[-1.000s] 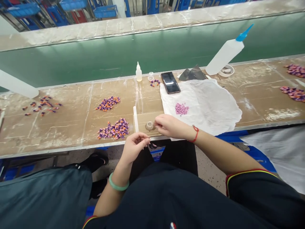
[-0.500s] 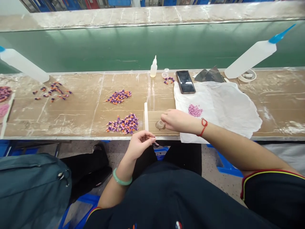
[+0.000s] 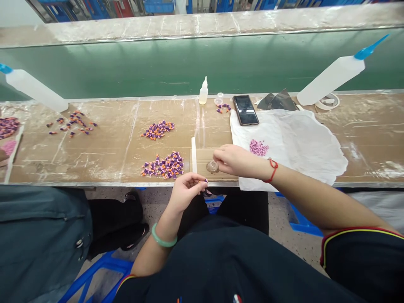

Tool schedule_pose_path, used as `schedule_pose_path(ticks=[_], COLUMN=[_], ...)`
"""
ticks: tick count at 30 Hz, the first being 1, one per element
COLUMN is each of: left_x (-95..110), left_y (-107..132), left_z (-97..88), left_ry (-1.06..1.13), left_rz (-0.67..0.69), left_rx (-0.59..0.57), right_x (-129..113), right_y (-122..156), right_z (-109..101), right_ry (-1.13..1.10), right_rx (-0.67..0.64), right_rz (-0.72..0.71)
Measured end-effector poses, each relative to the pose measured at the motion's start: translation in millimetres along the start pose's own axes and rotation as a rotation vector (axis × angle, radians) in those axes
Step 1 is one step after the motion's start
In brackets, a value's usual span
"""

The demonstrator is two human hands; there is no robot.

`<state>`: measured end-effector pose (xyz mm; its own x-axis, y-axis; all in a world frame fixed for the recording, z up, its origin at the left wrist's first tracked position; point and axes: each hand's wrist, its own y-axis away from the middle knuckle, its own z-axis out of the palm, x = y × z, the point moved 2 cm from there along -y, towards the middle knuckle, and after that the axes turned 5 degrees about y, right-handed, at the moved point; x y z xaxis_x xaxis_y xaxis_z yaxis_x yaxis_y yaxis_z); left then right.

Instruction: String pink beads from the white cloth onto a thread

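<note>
My left hand (image 3: 186, 187), a green bangle at its wrist, pinches a small purple-and-orange piece (image 3: 204, 181) at the table's front edge. My right hand (image 3: 226, 159) is closed in a pinch beside a clear glossy blob (image 3: 212, 166) on a piece of cardboard (image 3: 202, 172); whatever is between its fingertips is too small to make out. A white strip (image 3: 193, 153) lies just beyond my left fingers. To the left is a pile of similar purple-and-orange pieces (image 3: 167, 165), with a second pile (image 3: 158, 130) behind it.
White cloth (image 3: 293, 147) bears small pink bits (image 3: 259, 147) and a phone (image 3: 245, 110). A small dropper bottle (image 3: 203, 91) stands behind. Large white bottles with blue nozzles lean at right (image 3: 331, 80) and left (image 3: 36, 90). A person in dark teal (image 3: 41, 240) is at my left.
Both my hands stay almost in place. The view has shifted slightly. At the far left, another person's fingers now show by the pink patch.
</note>
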<state>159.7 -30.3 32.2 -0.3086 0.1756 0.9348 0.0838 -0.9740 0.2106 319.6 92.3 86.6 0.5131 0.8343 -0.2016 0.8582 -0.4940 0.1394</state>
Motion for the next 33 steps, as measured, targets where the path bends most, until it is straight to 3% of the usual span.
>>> schedule_pose_path(ticks=[2,5,8,15,23,33], left_x=[3.6,14.5,28.2,50.0,56.2,55.7], left_y=[2.0,7.4,13.7,25.6,28.7,33.1], left_z=[2.0,8.6,18.2,35.0,40.2,38.0], left_ry=[0.074,0.166,0.179,0.173,0.102,0.038], left_rz=[0.055,0.157,0.240,0.392,0.461,0.439], left_rx=[0.052,0.064,0.038,-0.001,-0.045,-0.033], right_x=[-5.0,-20.0,-35.9,-50.5,-54.9,-59.5], right_y=[9.0,23.7,35.4,53.7,63.7,66.0], right_z=[-6.0,-14.2,-23.1,-42.8,-49.6,-54.9], right_ry=[-0.367,-0.996,-1.256,-1.073,-0.993,-0.829], right_rx=[0.065,0.031,-0.024,0.098,0.175,0.233], right_rz=[0.031,0.074,0.098,0.039,0.003,-0.051])
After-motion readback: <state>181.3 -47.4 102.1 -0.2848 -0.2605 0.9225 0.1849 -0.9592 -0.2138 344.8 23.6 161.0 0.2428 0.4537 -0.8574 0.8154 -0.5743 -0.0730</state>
